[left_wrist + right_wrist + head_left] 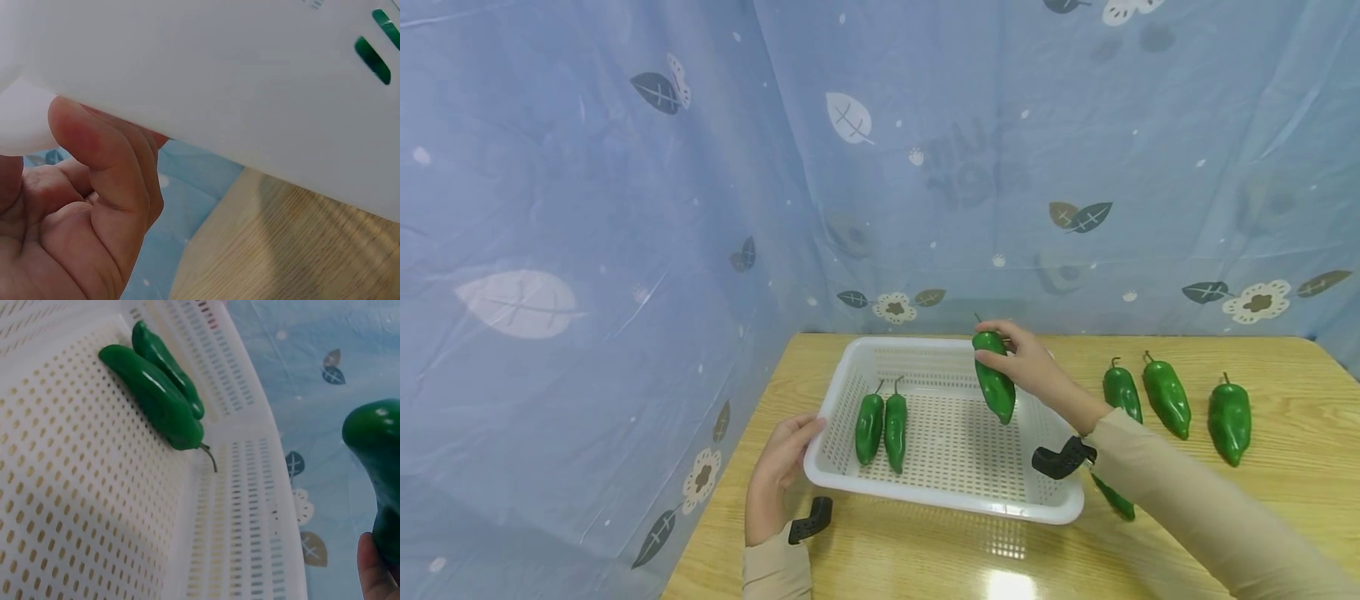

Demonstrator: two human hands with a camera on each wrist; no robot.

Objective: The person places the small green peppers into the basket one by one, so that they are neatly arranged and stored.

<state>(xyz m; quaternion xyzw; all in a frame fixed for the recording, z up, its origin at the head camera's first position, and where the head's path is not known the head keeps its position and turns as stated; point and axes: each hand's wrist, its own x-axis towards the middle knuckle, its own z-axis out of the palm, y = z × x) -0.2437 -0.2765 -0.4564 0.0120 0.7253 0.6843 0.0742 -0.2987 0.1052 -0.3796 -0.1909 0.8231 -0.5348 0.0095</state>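
Green pepper [996, 392] in its pinch, the right hand [1026, 362] reached over the white basket [925, 497] from four o'clock, its sleeve [1202, 500] part-hiding another pepper [1114, 498]. The left-wrist view showed the left hand [94, 212] curled on the rim [28, 128]; the right-wrist view, two peppers [147, 394] inside towards eleven.

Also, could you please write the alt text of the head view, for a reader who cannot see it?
A person's right hand holds a green pepper over a white basket, where two other peppers lie side by side, while the left hand grips the basket's left end. More peppers lie to the right on a wooden table, before a blue leaf-print sheet.
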